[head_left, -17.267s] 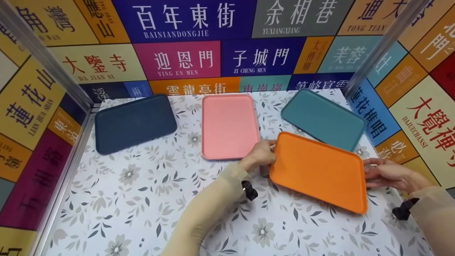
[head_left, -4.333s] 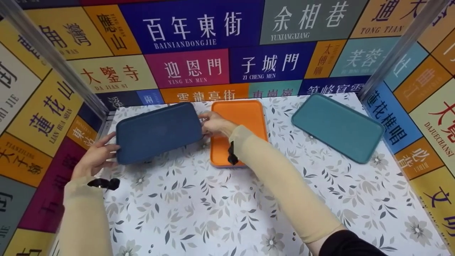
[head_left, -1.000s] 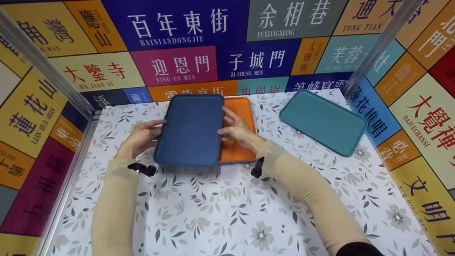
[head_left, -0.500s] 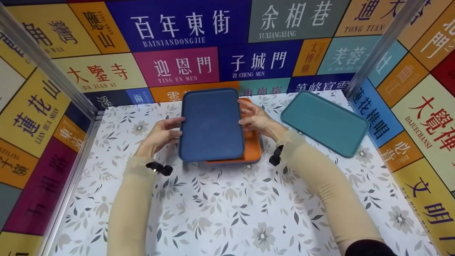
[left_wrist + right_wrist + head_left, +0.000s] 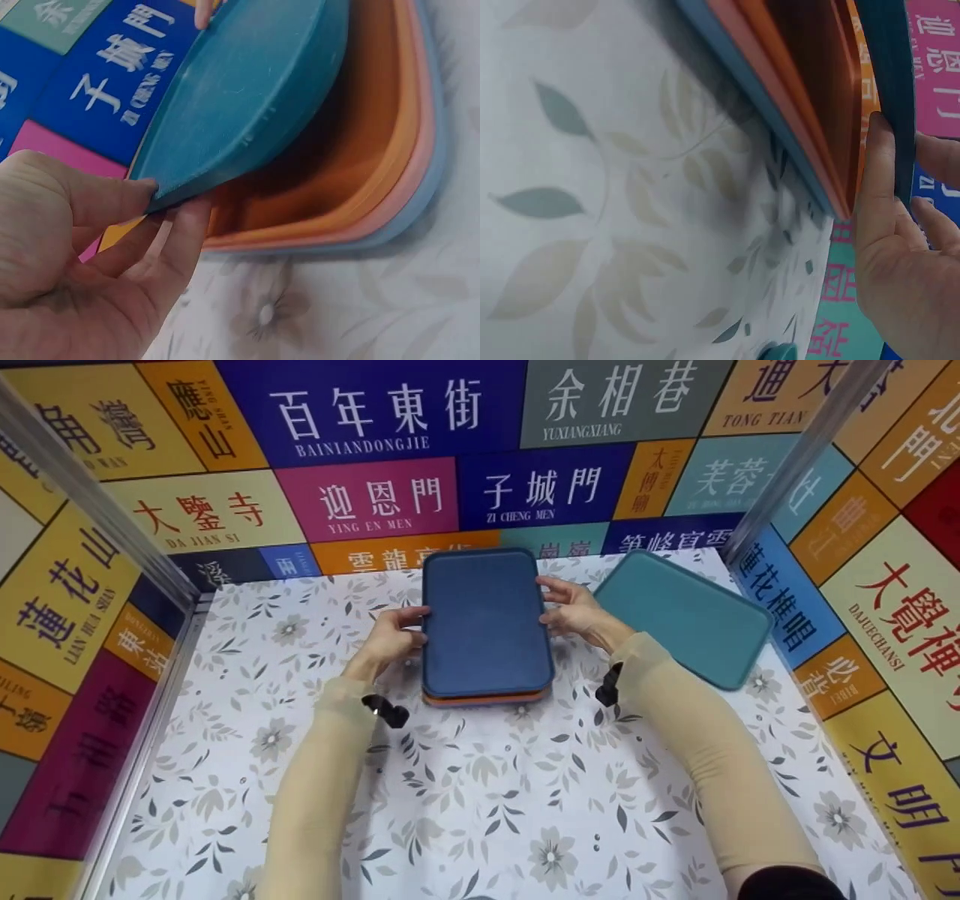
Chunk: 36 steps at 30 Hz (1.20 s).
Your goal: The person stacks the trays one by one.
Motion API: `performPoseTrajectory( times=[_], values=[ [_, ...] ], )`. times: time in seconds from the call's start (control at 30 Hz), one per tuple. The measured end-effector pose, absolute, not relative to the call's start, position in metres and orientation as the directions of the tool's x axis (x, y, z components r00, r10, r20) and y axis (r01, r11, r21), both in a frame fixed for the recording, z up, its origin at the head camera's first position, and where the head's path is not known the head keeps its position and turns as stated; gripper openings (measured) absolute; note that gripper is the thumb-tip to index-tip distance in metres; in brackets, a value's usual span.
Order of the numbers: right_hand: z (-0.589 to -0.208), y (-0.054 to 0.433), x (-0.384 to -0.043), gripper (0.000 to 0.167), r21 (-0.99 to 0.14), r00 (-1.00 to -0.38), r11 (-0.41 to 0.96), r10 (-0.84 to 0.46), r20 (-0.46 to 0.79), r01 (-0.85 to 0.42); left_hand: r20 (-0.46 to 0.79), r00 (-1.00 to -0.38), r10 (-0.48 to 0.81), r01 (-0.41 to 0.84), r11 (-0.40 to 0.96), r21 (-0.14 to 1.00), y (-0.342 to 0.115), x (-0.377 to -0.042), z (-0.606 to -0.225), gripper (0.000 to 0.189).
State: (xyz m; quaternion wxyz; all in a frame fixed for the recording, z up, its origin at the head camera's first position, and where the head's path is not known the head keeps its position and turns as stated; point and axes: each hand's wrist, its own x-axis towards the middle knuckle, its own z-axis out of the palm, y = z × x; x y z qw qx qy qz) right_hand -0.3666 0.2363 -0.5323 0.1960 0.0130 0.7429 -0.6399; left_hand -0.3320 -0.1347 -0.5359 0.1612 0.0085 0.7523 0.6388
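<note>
Both hands hold a navy tray (image 5: 484, 619) by its long sides, above a stack at the back of the table. My left hand (image 5: 388, 641) pinches the left rim, thumb on top and fingers beneath in the left wrist view. On the opposite rim, my right hand (image 5: 581, 615) has thumb and fingers on either side of the edge. Below lies an orange tray (image 5: 411, 82), nested in a pink tray (image 5: 427, 112) with a light-blue tray (image 5: 441, 127) at the bottom. A gap shows between the navy tray and the orange one in both wrist views.
A teal tray (image 5: 690, 615) lies at an angle to the right, beside my right forearm. The table wears a white leaf-and-flower cloth (image 5: 465, 810). Colourful sign-printed panels (image 5: 375, 412) wall the back and both sides, with metal posts at the corners.
Earlier the orange tray moved from the right onto the centre pile. The navy tray was then picked up at left, turned upright and carried right; now it covers nearly all the orange tray.
</note>
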Motion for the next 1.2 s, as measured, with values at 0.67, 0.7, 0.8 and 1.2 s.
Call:
performPoseTrajectory(
  times=[0.67,0.7,0.8,1.2],
  values=[
    [-0.552,0.225,-0.363,0.083,-0.931,-0.943,0.257,-0.144,-0.302,0.259,0.021,-0.99,0.137,0.122,0.787,0.605,-0.124,-0.401,-0.637,0.069],
    [-0.552,0.224,-0.363,0.082,-0.931,-0.943,0.257,-0.145,-0.301,0.258,0.026,-0.991,0.131,0.122,0.803,0.583,-0.123,-0.4,-0.637,0.069],
    [-0.551,0.224,-0.361,0.081,-0.93,-0.945,0.273,-0.15,-0.292,0.245,0.038,-0.991,0.13,0.131,0.847,0.515,-0.118,-0.399,-0.637,0.067],
    [-0.555,0.22,-0.353,0.068,-0.907,-0.959,0.384,-0.147,-0.243,0.171,0.021,-0.993,0.113,0.1,0.769,0.632,-0.134,-0.397,-0.634,0.064]
  ],
)
